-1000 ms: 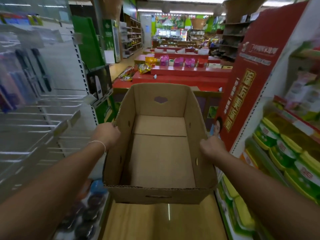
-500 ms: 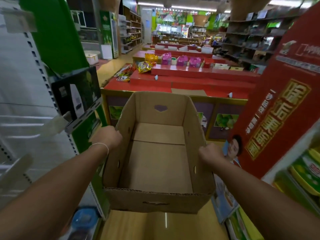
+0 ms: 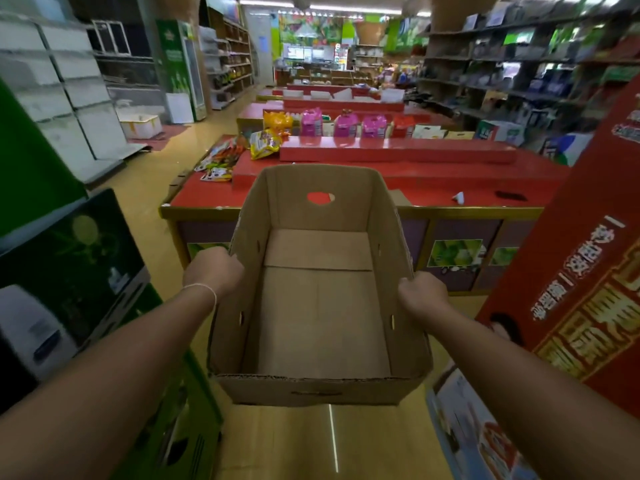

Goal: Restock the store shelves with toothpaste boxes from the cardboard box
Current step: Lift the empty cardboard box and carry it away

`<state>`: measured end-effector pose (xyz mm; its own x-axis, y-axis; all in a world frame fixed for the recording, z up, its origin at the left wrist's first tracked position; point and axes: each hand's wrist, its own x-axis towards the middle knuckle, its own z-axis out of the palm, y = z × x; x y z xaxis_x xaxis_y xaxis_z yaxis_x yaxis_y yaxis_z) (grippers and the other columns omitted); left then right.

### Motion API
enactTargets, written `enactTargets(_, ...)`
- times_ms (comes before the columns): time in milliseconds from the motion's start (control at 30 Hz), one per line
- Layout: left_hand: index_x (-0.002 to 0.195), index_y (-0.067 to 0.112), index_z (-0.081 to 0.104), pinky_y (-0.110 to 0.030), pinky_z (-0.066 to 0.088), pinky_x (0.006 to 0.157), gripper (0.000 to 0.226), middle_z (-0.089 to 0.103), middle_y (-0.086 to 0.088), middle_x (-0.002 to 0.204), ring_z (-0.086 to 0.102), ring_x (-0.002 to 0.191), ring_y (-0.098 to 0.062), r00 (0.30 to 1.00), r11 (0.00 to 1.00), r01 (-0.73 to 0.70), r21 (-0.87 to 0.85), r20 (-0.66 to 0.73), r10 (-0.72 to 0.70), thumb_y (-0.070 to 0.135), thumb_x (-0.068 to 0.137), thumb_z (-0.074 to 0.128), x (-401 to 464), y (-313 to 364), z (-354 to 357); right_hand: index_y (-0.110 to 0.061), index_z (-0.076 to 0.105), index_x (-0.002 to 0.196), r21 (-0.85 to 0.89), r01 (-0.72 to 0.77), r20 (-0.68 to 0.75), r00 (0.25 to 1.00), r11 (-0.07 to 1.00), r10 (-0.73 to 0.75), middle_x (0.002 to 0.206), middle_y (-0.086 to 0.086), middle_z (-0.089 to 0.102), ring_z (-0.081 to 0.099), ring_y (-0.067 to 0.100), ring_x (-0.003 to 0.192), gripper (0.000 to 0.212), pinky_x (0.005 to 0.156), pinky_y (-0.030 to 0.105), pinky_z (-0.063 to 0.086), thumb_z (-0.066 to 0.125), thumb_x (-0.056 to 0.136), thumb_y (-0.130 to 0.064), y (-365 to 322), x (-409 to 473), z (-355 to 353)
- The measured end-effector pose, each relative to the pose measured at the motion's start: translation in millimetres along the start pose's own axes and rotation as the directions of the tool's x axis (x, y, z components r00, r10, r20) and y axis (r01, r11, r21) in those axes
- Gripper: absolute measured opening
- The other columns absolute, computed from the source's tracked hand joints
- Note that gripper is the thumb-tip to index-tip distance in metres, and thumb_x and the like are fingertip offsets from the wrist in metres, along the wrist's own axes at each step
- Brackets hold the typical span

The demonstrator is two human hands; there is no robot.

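A shop aisle with a pale wooden floor [image 3: 149, 209] runs ahead, and across its end stands one long red display stand [image 3: 433, 174], a stepped tabletop with a second and third red tier behind it. To the right rises one tall red advertising panel [image 3: 581, 271] with gold lettering; to the left, one green shelf end [image 3: 31, 168] carrying a dark poster. Dark wall shelving [image 3: 519, 71] fills the right background, its goods too blurred to count. Held out in the middle of the view, above the floor and in front of the red stand, is one cardboard box [image 3: 318, 317], open at the top; its brown bottom is bare, with one seam across it and one oval handhold cut in the far wall, red showing through. No toothpaste boxes can be seen inside it. Two bare forearms reach forward. The left hand [image 3: 213, 271], with one thin white band at the wrist, has its grip curled over the rim of the box's left wall; the right hand [image 3: 422, 292] clasps the rim of the right wall in the same way. On the stand's upper tier stand three pink bags [image 3: 344, 125] in a row, with one yellow bag [image 3: 265, 143] lying lower to their left.
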<state>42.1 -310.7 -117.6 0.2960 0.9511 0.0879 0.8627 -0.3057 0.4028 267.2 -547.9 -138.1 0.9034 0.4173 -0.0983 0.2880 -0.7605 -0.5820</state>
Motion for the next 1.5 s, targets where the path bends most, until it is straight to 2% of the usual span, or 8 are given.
enactTargets(400,0.082,0.01,0.063,-0.03,0.042,0.055,0.03,0.061,-0.006,0.076,0.059,0.071,-0.021,0.999,0.999,0.017,0.038,0.048,-0.019,0.03,0.097,0.047,205,80,81,-0.004,0.052,0.094,-0.042,0.052,0.129,0.991,0.998,-0.046,0.087,0.01,0.054,0.051,0.023,0.079,0.024,0.064,0.028,0.036,0.042,0.103,-0.024,-66,235,51)
enactTargets(500,0.083,0.011,0.064,-0.032,0.049,0.062,0.03,0.062,-0.006,0.077,0.062,0.073,-0.023,0.999,0.999,0.036,0.008,0.037,-0.036,0.032,0.096,0.048,258,106,91,0.001,0.058,0.1,-0.035,0.077,0.116,0.991,0.996,-0.073,0.084,0.009,0.052,0.052,0.027,0.084,0.03,0.069,0.03,0.039,0.042,0.102,-0.023,-93,296,49)
enactTargets(600,0.078,0.012,0.063,-0.03,0.044,0.06,0.032,0.062,-0.006,0.075,0.06,0.072,-0.023,0.998,0.999,0.05,-0.012,0.043,-0.049,0.032,0.097,0.047,301,121,100,-0.001,0.06,0.112,-0.017,0.104,0.111,0.989,0.994,-0.102,0.105,0.014,0.061,0.054,0.03,0.092,0.031,0.073,0.031,0.04,0.043,0.1,-0.025,-118,349,53)
enactTargets(800,0.071,0.009,0.059,-0.03,0.036,0.052,0.038,0.059,-0.008,0.073,0.055,0.066,-0.021,0.996,0.997,0.082,-0.01,0.039,-0.082,0.03,0.099,0.045,394,131,118,-0.004,0.06,0.103,0.007,0.13,0.14,0.982,0.992,-0.129,0.101,0.013,0.061,0.054,0.028,0.089,0.026,0.071,0.032,0.037,0.043,0.1,-0.024,-170,437,82)
enactTargets(1000,0.098,0.006,0.066,-0.035,0.049,0.069,0.037,0.066,-0.015,0.1,0.062,0.087,-0.031,0.995,0.996,0.082,0.015,0.06,-0.083,0.035,0.098,0.043,509,122,160,-0.004,0.06,0.098,-0.014,0.147,0.16,0.977,0.989,-0.143,0.099,0.015,0.062,0.057,0.029,0.088,0.026,0.067,0.031,0.039,0.043,0.099,-0.025,-218,527,151)
enactTargets(1100,0.092,0.005,0.063,-0.034,0.044,0.065,0.036,0.061,-0.011,0.089,0.057,0.079,-0.029,0.993,0.997,0.068,0.032,0.092,-0.071,0.034,0.1,0.043,572,123,181,-0.001,0.06,0.106,-0.032,0.101,0.157,0.983,0.994,-0.095,0.106,0.017,0.063,0.06,0.032,0.097,0.031,0.077,0.036,0.048,0.043,0.1,-0.026,-245,573,186)
enactTargets(1333,0.078,0.011,0.056,-0.032,0.041,0.063,0.034,0.057,-0.009,0.08,0.055,0.076,-0.029,0.98,0.999,0.036,0.005,0.194,-0.036,0.033,0.101,0.043,712,130,224,0.0,0.054,0.132,-0.041,0.006,0.125,0.992,0.999,-0.001,0.125,0.018,0.061,0.056,0.034,0.116,0.041,0.09,0.037,0.046,0.042,0.104,-0.028,-299,669,250)
enactTargets(1500,0.07,0.013,0.053,-0.032,0.041,0.062,0.037,0.056,-0.005,0.074,0.057,0.075,-0.029,0.973,0.999,0.042,-0.024,0.229,-0.036,0.032,0.101,0.043,760,135,253,-0.002,0.056,0.131,-0.066,-0.047,0.132,0.99,0.997,0.056,0.117,0.017,0.065,0.061,0.032,0.107,0.043,0.086,0.038,0.051,0.041,0.104,-0.032,-310,711,281)
